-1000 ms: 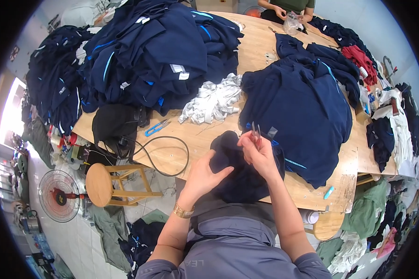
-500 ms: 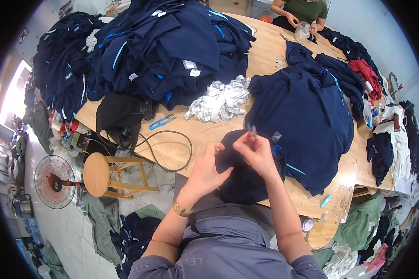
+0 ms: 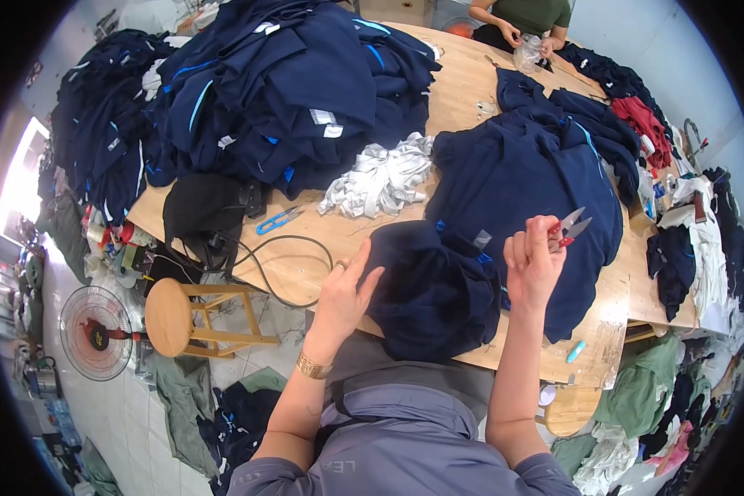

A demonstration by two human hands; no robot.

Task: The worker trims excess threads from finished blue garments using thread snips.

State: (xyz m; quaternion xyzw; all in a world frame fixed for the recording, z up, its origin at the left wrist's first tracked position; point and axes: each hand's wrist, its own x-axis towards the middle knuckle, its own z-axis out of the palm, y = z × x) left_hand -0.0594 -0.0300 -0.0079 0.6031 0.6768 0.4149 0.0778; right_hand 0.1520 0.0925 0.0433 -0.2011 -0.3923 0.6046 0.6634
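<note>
The left hand (image 3: 344, 296) is spread, thumb apart from fingers, beside dark cloth (image 3: 430, 289) bunched on the table (image 3: 456, 74); contact is unclear. The right hand (image 3: 534, 258) curls around red-handled scissors (image 3: 561, 241), blades parted.

Free air btwn L hand (image 3: 344, 298) & R hand (image 3: 534, 263), over navy garment (image 3: 430, 285); open snips (image 3: 576, 231) jut R. Bare worktop (image 3: 302, 266) L of garment, but cable (image 3: 293, 237) loops there; white strips (image 3: 380, 178) & navy pile (image 3: 281, 91) block far side.
</note>
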